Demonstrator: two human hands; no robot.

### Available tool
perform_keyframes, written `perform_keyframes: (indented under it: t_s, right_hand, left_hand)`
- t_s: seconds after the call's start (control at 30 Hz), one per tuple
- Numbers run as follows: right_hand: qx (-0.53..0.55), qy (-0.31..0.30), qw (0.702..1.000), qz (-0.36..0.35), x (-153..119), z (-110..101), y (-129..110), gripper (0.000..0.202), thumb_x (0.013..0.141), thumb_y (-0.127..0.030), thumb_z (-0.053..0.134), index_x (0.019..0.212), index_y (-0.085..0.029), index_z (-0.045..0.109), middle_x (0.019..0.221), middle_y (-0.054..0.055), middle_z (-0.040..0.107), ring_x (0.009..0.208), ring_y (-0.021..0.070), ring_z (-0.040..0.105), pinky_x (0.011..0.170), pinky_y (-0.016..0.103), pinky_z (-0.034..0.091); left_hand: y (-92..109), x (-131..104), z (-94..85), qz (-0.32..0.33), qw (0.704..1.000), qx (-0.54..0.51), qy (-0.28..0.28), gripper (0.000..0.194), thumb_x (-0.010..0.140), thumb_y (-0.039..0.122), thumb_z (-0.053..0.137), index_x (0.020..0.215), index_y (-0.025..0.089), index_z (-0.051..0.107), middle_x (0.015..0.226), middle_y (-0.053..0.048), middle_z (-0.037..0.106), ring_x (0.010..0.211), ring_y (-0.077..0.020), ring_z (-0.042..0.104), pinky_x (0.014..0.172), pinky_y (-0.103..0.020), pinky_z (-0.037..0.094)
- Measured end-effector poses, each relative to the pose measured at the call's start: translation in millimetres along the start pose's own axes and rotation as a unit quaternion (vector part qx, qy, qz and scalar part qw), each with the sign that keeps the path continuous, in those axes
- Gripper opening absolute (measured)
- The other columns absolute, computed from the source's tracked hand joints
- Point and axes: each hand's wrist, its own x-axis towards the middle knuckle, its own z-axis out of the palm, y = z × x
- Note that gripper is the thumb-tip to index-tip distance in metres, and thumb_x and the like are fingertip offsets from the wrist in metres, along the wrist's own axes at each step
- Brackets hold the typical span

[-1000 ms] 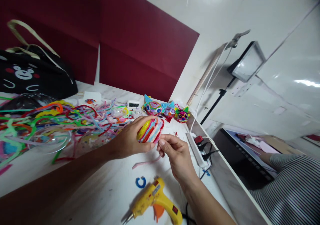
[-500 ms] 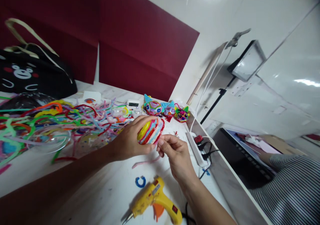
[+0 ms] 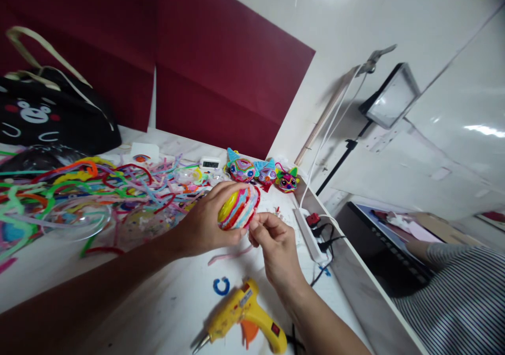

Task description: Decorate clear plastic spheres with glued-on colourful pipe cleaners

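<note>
My left hand (image 3: pixel 209 221) is wrapped round a ball covered in striped pipe cleaners (image 3: pixel 239 208), yellow, red, pale blue, white and pink. At the ball's lower right edge, the thumb and fingers of my right hand (image 3: pixel 276 239) are pinched together; what lies between them is too small to make out. Below the hands, a yellow glue gun (image 3: pixel 244 313) lies on its side with its nozzle to the lower left. A curled blue pipe cleaner piece (image 3: pixel 221 286) rests just above it, and a pink strand (image 3: pixel 229 255) lies under the ball.
Tangled pipe cleaners (image 3: pixel 82 181) and a clear plastic dome (image 3: pixel 79 218) cover the left. Several finished fuzzy animal heads (image 3: pixel 241 170) and a small digital clock (image 3: pixel 210 163) stand behind. A power strip (image 3: pixel 311 236) runs along the right edge. Another person's striped sleeve (image 3: pixel 457 297) is far right.
Both hands keep nearly the same place at the ball. The ball has turned very slightly in my left hand, and my right hand has shifted a little left.
</note>
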Motion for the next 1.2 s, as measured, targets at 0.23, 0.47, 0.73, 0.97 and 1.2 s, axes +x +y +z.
perform_keyframes:
  t_s: [0.23, 0.47, 0.73, 0.97, 1.2]
  right_hand:
    - [0.02, -0.032, 0.999, 0.006, 4, 1, 2, 0.025, 0.078, -0.041, 0.074, 0.076, -0.017, 0.068, 0.062, -0.002, 0.059, 0.054, 0.0101, 0.047, 0.054, 0.024, 0.038]
    - [0.03, -0.071, 0.997, -0.005, 14, 3, 0, 0.021, 0.081, -0.038, 0.073, 0.079, -0.017, 0.07, 0.065, -0.002, 0.062, 0.055, 0.0092, 0.049, 0.055, 0.024, 0.04]
    - [0.005, -0.08, 0.997, -0.013, 18, 4, -1, 0.019, 0.084, -0.035, 0.069, 0.076, -0.017, 0.068, 0.064, -0.002, 0.061, 0.055, 0.0087, 0.047, 0.055, 0.023, 0.037]
    - [-0.006, -0.051, 0.999, -0.017, 20, 8, 0, 0.021, 0.079, -0.035, 0.07, 0.073, -0.016, 0.066, 0.058, -0.004, 0.054, 0.053, 0.0084, 0.043, 0.053, 0.023, 0.033]
    - [0.029, -0.055, 0.998, 0.004, 21, 13, 1, 0.024, 0.078, -0.039, 0.071, 0.075, -0.015, 0.067, 0.06, -0.003, 0.056, 0.054, 0.0089, 0.044, 0.053, 0.024, 0.035]
  left_hand:
    - [-4, 5, -4.9, 0.002, 1.0, 0.002, 0.0, 0.065, 0.071, 0.023, 0.063, 0.134, 0.02, 0.047, 0.136, -0.01, 0.054, 0.13, -0.0265, 0.05, 0.112, -0.037, 0.04]
    - [-3, 9, -11.9, -0.017, 1.0, 0.004, 0.014, 0.067, 0.068, 0.024, 0.063, 0.134, 0.016, 0.05, 0.136, -0.011, 0.055, 0.129, -0.0271, 0.052, 0.11, -0.035, 0.042]
    - [-6, 10, -13.9, -0.024, 1.0, 0.018, 0.009, 0.069, 0.068, 0.022, 0.064, 0.135, 0.016, 0.049, 0.137, -0.009, 0.054, 0.129, -0.0258, 0.051, 0.11, -0.032, 0.041]
    - [-9, 9, -12.6, -0.028, 1.0, 0.004, 0.013, 0.07, 0.066, 0.021, 0.065, 0.135, 0.018, 0.05, 0.138, -0.008, 0.053, 0.13, -0.0264, 0.05, 0.11, -0.032, 0.04]
    - [-11, 11, -14.3, -0.069, 0.997, -0.029, 0.001, 0.068, 0.07, 0.031, 0.065, 0.135, 0.019, 0.049, 0.136, -0.008, 0.056, 0.128, -0.028, 0.052, 0.108, -0.035, 0.041]
